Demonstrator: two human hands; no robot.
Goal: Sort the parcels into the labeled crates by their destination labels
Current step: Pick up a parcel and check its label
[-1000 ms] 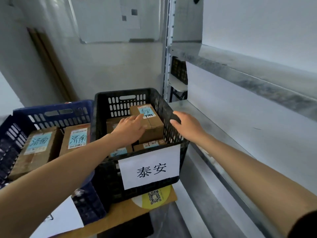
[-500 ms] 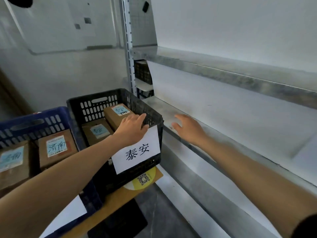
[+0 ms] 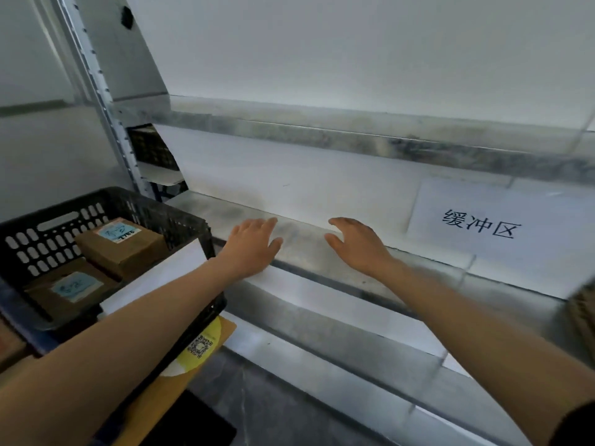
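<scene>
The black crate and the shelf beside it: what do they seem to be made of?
The black crate looks like matt moulded plastic: its walls are a lattice of slots. The shelf is probably galvanised sheet steel: grey, mottled, with a dull sheen.

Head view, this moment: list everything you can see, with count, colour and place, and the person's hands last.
black crate: one, black, lower left, beside the shelf
parcels: two, brown cardboard with blue labels, inside the black crate
paper sign: one, white, on the black crate's front, text not readable from this angle
QR sticker: one, yellow, on the brown board under the crate
metal shelf: one, grey, centre to right
缓冲区 sign: one, white, on the shelf's back wall at right
left hand: open, over the shelf's front edge, holding nothing
right hand: open, over the shelf, holding nothing
</scene>
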